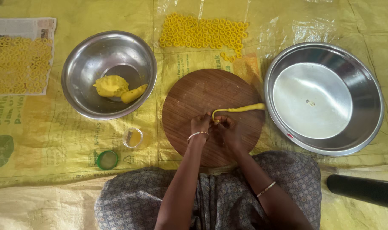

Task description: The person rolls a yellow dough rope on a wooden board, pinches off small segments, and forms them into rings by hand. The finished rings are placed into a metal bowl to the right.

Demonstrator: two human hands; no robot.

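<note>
Both hands meet near the middle of the round wooden board [202, 98]. The left hand [200, 125] and right hand [228, 130] pinch the curled end of a yellow dough rope [241, 109], which trails right toward the large steel basin [372, 106].

My left hand [200, 125] and right hand [229, 131] cover the near end of the dough rope [241, 109], so I can't tell how it's pinched. The newspaper [21, 27] with rings runs off the left edge. A black object [364, 190] is cut off at right.
</note>
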